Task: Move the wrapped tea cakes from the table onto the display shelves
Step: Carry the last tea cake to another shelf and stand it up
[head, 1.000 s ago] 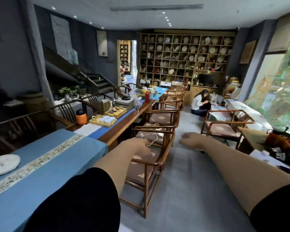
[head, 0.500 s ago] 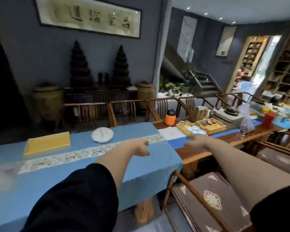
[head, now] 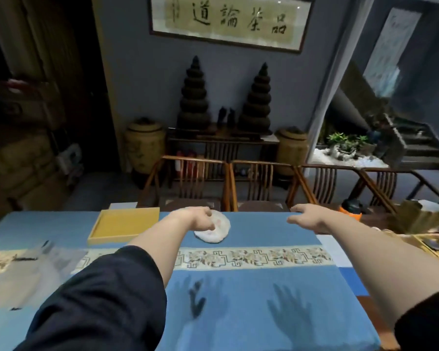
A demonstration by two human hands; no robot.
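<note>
Both arms reach out over the surface (head: 238,300), which carries a blue cloth with a patterned cream runner (head: 251,258) across its middle.

Wrapped tea cake (head: 214,228): a round white disc lying flat on the blue cloth, on the far side of the runner, just right of the yellow tray (head: 124,225). Only one cake is in view.

Left hand (head: 197,220): over the cake's left edge, fingers curled down toward the wrapper. Contact looks likely, but motion blur means a grip on it cannot be confirmed; whether the fingers are clamped on the cake cannot be told.

Right hand (head: 308,219): well to the right of the cake, near the far edge of the surface, fingers loosely spread and apart, holding nothing. Not touching the cake.

Both forearms are bare and the upper arms are in dark sleeves. Two hand shadows fall on the near part of the cloth.

Rest of scene: wooden chairs (head: 254,183) line the far side of the surface. Behind them is a low console with two dark tiered towers (head: 193,97), flanked by two tan lidded jars (head: 145,145). A framed calligraphy panel (head: 230,20) hangs on the grey wall. On the right are a staircase (head: 413,140) and small green plants (head: 345,141). An orange pot (head: 350,209) sits at the far right of the surface. The left end of the cloth is smeared by blur.
</note>
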